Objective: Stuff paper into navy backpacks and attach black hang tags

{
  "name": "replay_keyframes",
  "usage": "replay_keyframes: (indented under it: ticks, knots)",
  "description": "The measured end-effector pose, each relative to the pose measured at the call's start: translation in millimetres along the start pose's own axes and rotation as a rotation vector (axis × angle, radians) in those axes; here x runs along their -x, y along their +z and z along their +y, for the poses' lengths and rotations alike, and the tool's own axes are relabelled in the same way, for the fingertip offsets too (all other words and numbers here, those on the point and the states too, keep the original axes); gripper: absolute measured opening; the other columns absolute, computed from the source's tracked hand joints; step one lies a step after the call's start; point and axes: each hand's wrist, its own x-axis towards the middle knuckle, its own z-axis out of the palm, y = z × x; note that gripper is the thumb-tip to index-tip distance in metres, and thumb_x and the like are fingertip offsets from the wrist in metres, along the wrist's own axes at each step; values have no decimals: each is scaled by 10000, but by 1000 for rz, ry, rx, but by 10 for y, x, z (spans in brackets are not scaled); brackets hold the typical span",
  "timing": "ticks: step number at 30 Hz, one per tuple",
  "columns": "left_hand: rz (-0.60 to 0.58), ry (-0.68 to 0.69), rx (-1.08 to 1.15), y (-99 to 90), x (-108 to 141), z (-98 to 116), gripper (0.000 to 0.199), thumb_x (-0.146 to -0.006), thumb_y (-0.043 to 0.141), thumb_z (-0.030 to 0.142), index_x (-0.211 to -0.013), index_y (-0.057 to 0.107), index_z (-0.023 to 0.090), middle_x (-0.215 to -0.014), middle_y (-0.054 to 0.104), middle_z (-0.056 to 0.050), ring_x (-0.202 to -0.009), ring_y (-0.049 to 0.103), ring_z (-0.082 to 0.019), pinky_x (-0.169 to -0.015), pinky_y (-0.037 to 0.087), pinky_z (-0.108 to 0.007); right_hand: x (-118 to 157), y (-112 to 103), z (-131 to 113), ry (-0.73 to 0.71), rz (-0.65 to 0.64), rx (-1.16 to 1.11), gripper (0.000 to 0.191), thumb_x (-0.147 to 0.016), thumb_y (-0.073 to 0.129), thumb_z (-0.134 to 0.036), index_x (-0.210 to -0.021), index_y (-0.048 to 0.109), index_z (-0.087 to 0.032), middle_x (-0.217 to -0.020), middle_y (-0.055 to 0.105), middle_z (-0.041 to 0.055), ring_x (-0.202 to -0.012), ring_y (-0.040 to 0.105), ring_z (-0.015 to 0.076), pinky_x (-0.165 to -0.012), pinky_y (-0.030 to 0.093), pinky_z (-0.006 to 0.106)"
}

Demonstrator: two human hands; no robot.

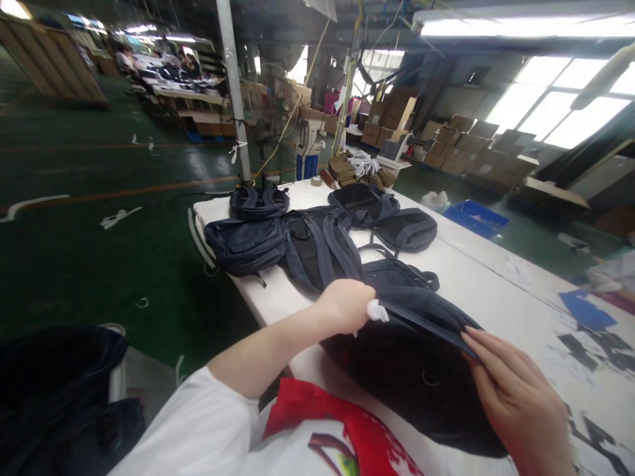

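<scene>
While hands (347,306) hold one bag (401,377), backpacks (251,243) crowd the table (476,274).

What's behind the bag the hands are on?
Past the near bag, another dark bag shows its upper part and a strap; backpacks lie farther along the white table. That second bag's lower part is covered.

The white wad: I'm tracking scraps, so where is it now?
In the head view, the white wad is below and right of centre, protruding from the left hand beside the upper edge of the dark bag.
</scene>
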Motion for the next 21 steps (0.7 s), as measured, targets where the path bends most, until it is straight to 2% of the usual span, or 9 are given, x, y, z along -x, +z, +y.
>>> replay_keyframes:
  ticks: [4,8,12,15,18,21]
  knots:
    - [-74,-248,55,267,-40,-491,123,-770,560,205,-785,678,172,-891,725,-127,-883,684,-283,-755,499,-332,-9,-7,146,128,65,-26,297,-919,532,-293,-1181,666,-262,-1169,681,46,-1026,641,260,-999,474,460]
    - [-129,-358,108,658,-25,-756,152,-807,551,232,-779,692,184,-899,737,-103,-854,687,-233,-711,480,-273,-12,31,283,230,82,-40,287,-918,525,-368,-1112,703,-255,-1133,698,43,-994,661,254,-979,503,453]
    - [-171,-448,179,981,41,-798,188,-842,541,252,-769,697,177,-838,742,-81,-780,681,-190,-642,454,-232,1,20,387,353,94,-6,305,-916,508,-413,-1063,723,-254,-1102,713,49,-1004,668,270,-969,514,472]
    - [-181,-482,228,1126,90,-767,206,-864,523,262,-794,695,174,-797,737,-63,-739,669,-175,-612,439,-224,23,13,462,402,88,-22,303,-914,514,-417,-1047,729,-250,-1084,720,51,-1010,669,270,-977,510,472]
    - [-177,-471,235,1166,123,-727,224,-869,531,313,-787,690,178,-820,737,-63,-782,666,-185,-648,441,-233,76,35,555,443,109,-31,287,-905,539,-403,-1049,731,-247,-1085,724,46,-1027,666,256,-981,509,443]
    - [-154,-412,213,1117,153,-673,215,-868,536,333,-837,696,193,-886,741,-61,-849,668,-202,-726,457,-258,179,48,658,489,139,-72,274,-890,552,-377,-1049,734,-247,-1097,722,41,-1035,665,239,-995,501,423]
